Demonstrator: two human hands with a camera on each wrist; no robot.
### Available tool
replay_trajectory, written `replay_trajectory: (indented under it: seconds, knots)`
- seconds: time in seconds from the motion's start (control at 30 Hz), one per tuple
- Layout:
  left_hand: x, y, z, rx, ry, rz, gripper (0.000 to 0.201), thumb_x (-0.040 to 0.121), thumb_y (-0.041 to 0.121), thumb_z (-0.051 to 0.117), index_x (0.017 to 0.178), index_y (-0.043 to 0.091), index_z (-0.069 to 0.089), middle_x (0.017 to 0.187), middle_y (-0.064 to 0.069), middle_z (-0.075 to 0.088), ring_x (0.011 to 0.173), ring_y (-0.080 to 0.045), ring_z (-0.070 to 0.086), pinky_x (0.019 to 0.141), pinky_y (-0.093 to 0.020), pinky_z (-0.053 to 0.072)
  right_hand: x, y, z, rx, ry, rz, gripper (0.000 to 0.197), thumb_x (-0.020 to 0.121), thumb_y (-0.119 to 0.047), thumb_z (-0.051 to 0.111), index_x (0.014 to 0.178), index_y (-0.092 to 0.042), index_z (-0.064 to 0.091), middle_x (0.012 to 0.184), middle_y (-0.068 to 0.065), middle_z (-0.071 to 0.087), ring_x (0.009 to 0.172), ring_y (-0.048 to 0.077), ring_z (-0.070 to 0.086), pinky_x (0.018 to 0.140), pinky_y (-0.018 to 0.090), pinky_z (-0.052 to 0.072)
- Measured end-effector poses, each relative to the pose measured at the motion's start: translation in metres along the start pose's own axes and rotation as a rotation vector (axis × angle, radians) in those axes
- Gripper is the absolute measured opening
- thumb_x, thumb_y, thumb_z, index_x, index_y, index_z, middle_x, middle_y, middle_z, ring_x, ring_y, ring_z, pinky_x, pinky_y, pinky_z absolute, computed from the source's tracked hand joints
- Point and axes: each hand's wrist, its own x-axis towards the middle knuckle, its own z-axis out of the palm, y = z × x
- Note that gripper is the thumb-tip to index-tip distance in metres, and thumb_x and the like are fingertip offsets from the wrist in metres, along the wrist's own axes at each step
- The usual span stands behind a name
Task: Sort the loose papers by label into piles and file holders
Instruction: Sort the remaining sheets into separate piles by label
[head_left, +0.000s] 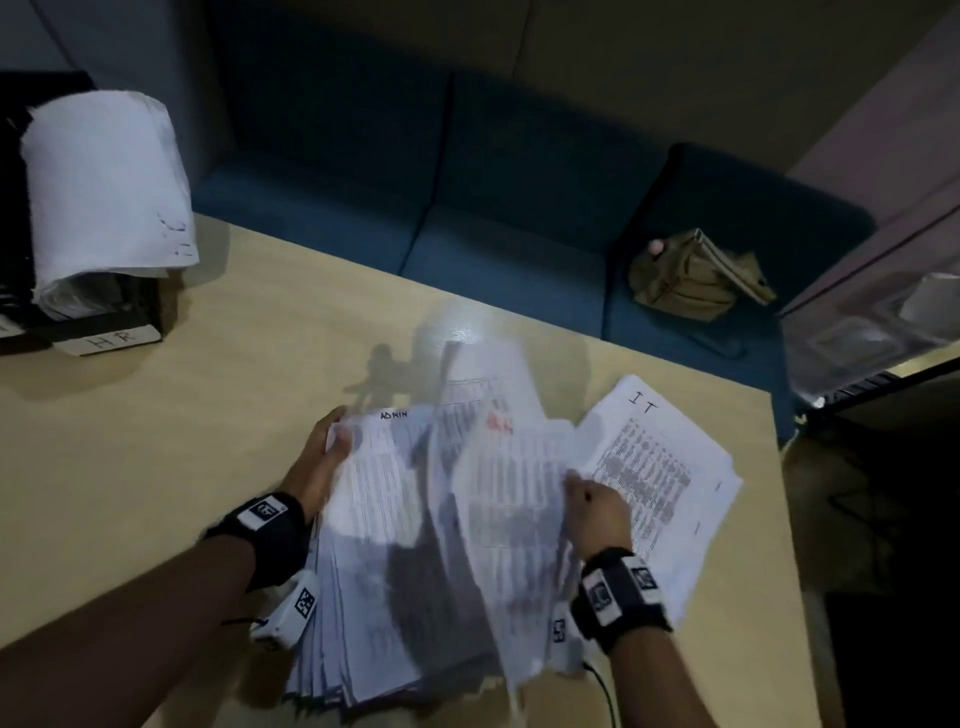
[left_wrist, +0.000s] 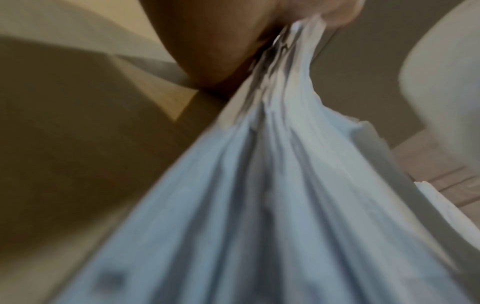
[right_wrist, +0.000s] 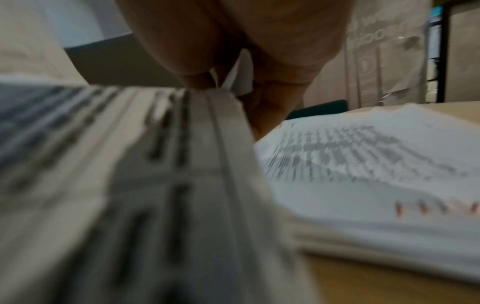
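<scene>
Over wooden table (head_left: 156, 441), left hand (head_left: 317, 457) grips paper stack (head_left: 395, 545); right hand (head_left: 597, 512) pinches sheets (head_left: 511, 493).

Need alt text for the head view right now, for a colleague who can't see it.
Both hands hold a thick stack of printed papers over a wooden table: the left hand grips the sheet marked ADMIN, and the right hand lifts sheets beside a pile marked IT. A black HR file holder stands far left.
</scene>
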Motion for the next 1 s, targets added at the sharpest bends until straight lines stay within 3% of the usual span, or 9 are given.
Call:
replay_trajectory:
  seconds: [0.13, 0.2, 0.27, 0.4, 0.57, 0.8, 0.87, 0.93, 1.0]
  knots:
    - [-0.014, 0.007, 0.01, -0.04, 0.041, 0.078, 0.068, 0.083, 0.05, 0.062, 0.141, 0.037, 0.029, 0.146, 0.005, 0.035, 0.131, -0.015, 0.036, 0.106, -0.037, 0.033, -0.009, -0.012, 0.043, -0.068, -0.072, -0.002, 0.046, 0.094, -0.046, 0.04, 0.067, -0.011, 0.054, 0.072, 0.008, 0.059, 0.07, 0.027, 0.057, 0.061, 0.031, 0.045]
    - [-0.012, 0.003, 0.011, 0.159, 0.046, 0.079, 0.063, 0.086, 0.029, 0.067, 0.132, 0.051, 0.03, 0.141, 0.007, 0.04, 0.124, -0.017, 0.043, 0.101, -0.036, 0.039, -0.019, -0.021, 0.054, 0.016, -0.167, -0.06, 0.025, 0.086, -0.044, 0.055, 0.097, -0.022, 0.061, 0.099, 0.005, 0.061, 0.087, 0.02, 0.058, 0.081, 0.032, 0.051]
    - [-0.011, -0.001, 0.011, 0.309, 0.053, 0.088, 0.061, 0.091, 0.014, 0.059, 0.129, 0.054, 0.033, 0.142, 0.005, 0.042, 0.127, -0.021, 0.043, 0.1, -0.033, 0.038, -0.028, -0.025, 0.057, 0.058, -0.2, -0.111, 0.046, 0.082, -0.028, 0.066, 0.124, -0.022, 0.049, 0.115, 0.002, 0.051, 0.098, 0.013, 0.048, 0.092, 0.027, 0.043]
    - [-0.006, 0.001, 0.008, 0.264, 0.114, 0.054, 0.052, 0.093, 0.003, 0.049, 0.124, 0.045, 0.044, 0.129, 0.004, 0.048, 0.124, -0.032, 0.049, 0.095, -0.034, 0.041, -0.033, -0.013, 0.051, 0.07, -0.111, -0.035, 0.036, 0.084, -0.018, 0.06, 0.119, -0.016, 0.049, 0.101, 0.009, 0.068, 0.08, 0.023, 0.059, 0.067, 0.028, 0.047]
    - [-0.007, 0.012, 0.009, 0.337, 0.055, 0.095, 0.069, 0.094, -0.002, 0.045, 0.107, 0.065, 0.036, 0.134, 0.005, 0.046, 0.121, -0.036, 0.051, 0.096, -0.048, 0.045, -0.015, 0.001, 0.028, 0.034, 0.017, -0.026, 0.007, 0.09, -0.022, 0.055, 0.094, -0.016, 0.053, 0.083, 0.012, 0.068, 0.079, 0.033, 0.062, 0.061, 0.031, 0.043]
    - [-0.003, 0.015, 0.011, 0.227, -0.026, 0.037, 0.07, 0.087, -0.006, 0.051, 0.106, 0.061, 0.044, 0.132, 0.007, 0.047, 0.095, -0.019, 0.06, 0.076, -0.029, 0.043, 0.013, -0.023, 0.022, 0.195, 0.036, 0.047, 0.018, 0.091, -0.025, 0.056, 0.101, -0.01, 0.061, 0.088, 0.001, 0.061, 0.079, 0.021, 0.055, 0.068, 0.026, 0.041]
    - [-0.006, 0.019, 0.013, 0.076, -0.003, -0.001, 0.038, 0.086, 0.029, 0.066, 0.108, 0.055, 0.05, 0.13, 0.008, 0.051, 0.12, -0.023, 0.053, 0.096, -0.035, 0.04, 0.015, -0.034, 0.037, 0.21, -0.014, 0.039, 0.015, 0.09, -0.024, 0.054, 0.098, -0.012, 0.06, 0.091, 0.003, 0.065, 0.08, 0.023, 0.06, 0.07, 0.034, 0.052]
    - [-0.007, 0.016, 0.015, 0.063, -0.02, -0.004, 0.056, 0.068, 0.066, 0.069, 0.119, 0.051, 0.049, 0.13, 0.011, 0.052, 0.124, -0.022, 0.05, 0.098, -0.038, 0.041, 0.015, -0.047, 0.048, 0.177, -0.069, 0.003, 0.017, 0.091, -0.024, 0.052, 0.1, -0.012, 0.061, 0.091, 0.003, 0.065, 0.08, 0.022, 0.061, 0.072, 0.034, 0.053]
    - [-0.008, 0.015, 0.018, 0.187, -0.025, -0.019, 0.066, 0.075, 0.05, 0.073, 0.13, 0.05, 0.036, 0.131, 0.01, 0.046, 0.113, -0.022, 0.053, 0.083, -0.032, 0.046, 0.019, -0.051, 0.048, 0.215, -0.106, -0.046, 0.022, 0.094, -0.024, 0.053, 0.107, -0.012, 0.064, 0.091, -0.001, 0.062, 0.077, 0.015, 0.058, 0.061, 0.022, 0.048]
